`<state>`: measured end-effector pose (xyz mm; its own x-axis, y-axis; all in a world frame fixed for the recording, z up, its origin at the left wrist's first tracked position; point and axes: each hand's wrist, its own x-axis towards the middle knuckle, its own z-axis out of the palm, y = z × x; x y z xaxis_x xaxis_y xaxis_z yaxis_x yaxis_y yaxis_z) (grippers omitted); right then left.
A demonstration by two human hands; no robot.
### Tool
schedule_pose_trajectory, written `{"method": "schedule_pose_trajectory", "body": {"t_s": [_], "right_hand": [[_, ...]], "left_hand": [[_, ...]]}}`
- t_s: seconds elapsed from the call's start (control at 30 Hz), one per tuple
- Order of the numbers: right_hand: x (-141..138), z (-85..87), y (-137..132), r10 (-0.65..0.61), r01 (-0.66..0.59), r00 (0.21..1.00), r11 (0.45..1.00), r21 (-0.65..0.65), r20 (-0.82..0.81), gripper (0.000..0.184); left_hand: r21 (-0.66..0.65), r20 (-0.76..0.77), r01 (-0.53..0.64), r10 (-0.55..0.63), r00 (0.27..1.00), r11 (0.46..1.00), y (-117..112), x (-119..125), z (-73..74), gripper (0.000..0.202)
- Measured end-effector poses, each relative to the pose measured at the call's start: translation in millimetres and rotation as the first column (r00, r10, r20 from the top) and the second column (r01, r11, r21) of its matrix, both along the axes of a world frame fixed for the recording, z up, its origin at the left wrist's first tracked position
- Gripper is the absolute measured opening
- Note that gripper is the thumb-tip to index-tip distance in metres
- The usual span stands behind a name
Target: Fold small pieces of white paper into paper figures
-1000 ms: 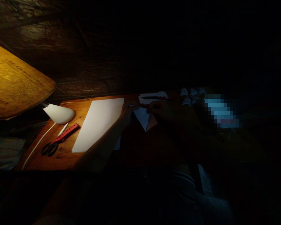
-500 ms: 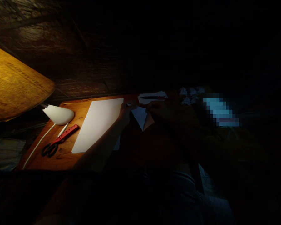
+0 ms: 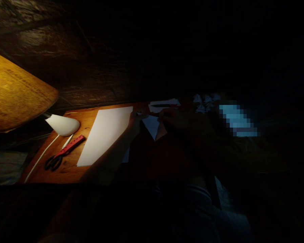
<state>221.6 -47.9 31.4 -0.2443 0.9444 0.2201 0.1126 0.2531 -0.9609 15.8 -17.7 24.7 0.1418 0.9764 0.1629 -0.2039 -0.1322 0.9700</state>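
Between my two hands is a piece of folded white paper (image 3: 152, 125), its point turned toward me and a flap showing at its right side. My left hand (image 3: 135, 120) grips the paper's upper left corner, fingers closed. On the upper right edge, my right hand (image 3: 169, 116) is closed too, its fingers pinching the paper; deep shadow hides much of this hand. Left of the paper, partly under my left forearm, lies a stack of white sheets (image 3: 106, 131).
Scissors (image 3: 56, 162), a red perforated strip (image 3: 74, 143) and a white pen-like stick (image 3: 67, 141) lie near the lamp (image 3: 63, 125). Behind my hands, a knife (image 3: 160, 105) rests on paper pieces (image 3: 154, 109). Several small folded papers (image 3: 200, 108) stand beside a glowing, blurred-out screen (image 3: 236, 118).
The view has shifted very slightly. Both hands keep their hold on the folded paper, with almost no visible movement.
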Motion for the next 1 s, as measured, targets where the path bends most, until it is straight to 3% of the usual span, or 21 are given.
{"method": "schedule_pose_trajectory", "body": {"t_s": [0.23,0.73,1.0], "right_hand": [[-1.4,1.8,-3.0,-0.023,0.023,1.0,0.999,-0.033,0.003,0.015],[-0.6,4.0,-5.3,-0.024,0.024,1.0,0.997,-0.072,0.001,0.016],[0.5,6.0,-5.5,0.013,-0.012,0.999,0.999,-0.04,0.03,0.018]], "left_hand": [[-0.051,0.025,-0.025,0.027,0.999,0.998,3.0,-0.9,-0.7,0.021],[-0.021,0.043,-0.01,0.011,0.999,1.0,3.1,-1.4,-2.4,0.025],[-0.035,0.008,0.009,-0.009,1.0,0.999,2.4,-1.9,-1.1,0.022]]}}
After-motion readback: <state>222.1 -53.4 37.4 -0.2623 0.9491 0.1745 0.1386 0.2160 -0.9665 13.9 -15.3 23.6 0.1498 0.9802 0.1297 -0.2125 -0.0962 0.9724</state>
